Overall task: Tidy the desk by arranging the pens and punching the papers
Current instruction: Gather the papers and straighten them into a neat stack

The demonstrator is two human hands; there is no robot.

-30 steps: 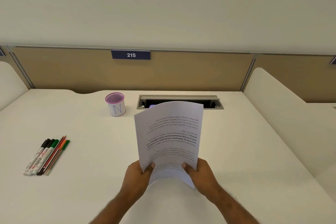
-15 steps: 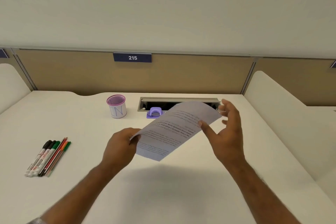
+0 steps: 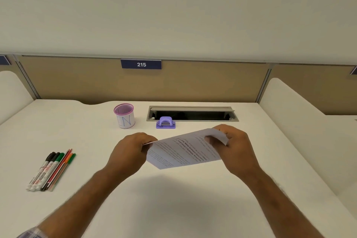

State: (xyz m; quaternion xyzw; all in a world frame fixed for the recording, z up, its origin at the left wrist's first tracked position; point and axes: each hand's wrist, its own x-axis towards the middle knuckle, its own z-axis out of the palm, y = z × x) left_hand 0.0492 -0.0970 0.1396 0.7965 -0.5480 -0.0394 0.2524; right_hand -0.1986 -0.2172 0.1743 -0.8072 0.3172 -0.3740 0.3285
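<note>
Your left hand (image 3: 129,152) and right hand (image 3: 234,147) both pinch the printed papers (image 3: 183,149), held tilted above the desk (image 3: 96,199), near the purple hole punch (image 3: 165,122). Pens (image 3: 52,169) lie bundled far left; pen cup (image 3: 124,115) stands behind, beside the punch.

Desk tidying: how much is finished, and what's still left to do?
Nothing looks finished. Both hands, left hand and right hand, hold the printed papers above the desk, not yet in the purple hole punch. The pens and markers lie loose, outside the pen cup.
</note>
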